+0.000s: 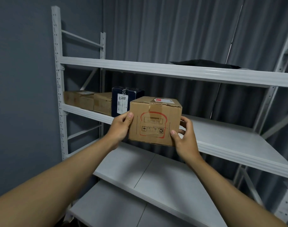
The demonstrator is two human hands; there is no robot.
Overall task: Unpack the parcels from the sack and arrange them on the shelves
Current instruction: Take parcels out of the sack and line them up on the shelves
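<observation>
Held box: a brown cardboard box (154, 120) with a red bread-slice outline and handling symbols printed on its near face; a taped seam runs over the top, and a red-and-white label sits near the top's far edge.
Box position: at the front edge of the middle shelf (235, 141), just right of the dark blue box; whether its base rests on the shelf cannot be told.
Left hand: the left hand (119, 128) grips the box's left side, thumb on the near face by the upper left corner, fingers hidden behind the side.
Right hand: the right hand (186, 136) grips the box's right side, thumb pressed on the near face by the lower right corner, fingers curled round the right edge.
Dark blue box: a dark blue box (126, 100) with a white handwritten label stands upright on the middle shelf, near its front edge.
Row of cartons: brown cartons (89, 99) fill the left end of the middle shelf, side by side up to the dark blue box.
Top shelf: a flat black bag (205, 63) lies toward the right end of the top shelf (156, 68).
Lower shelves: two white shelves (156, 176) show below the middle one.
Backdrop: grey curtain (181, 30) behind the rack.
</observation>
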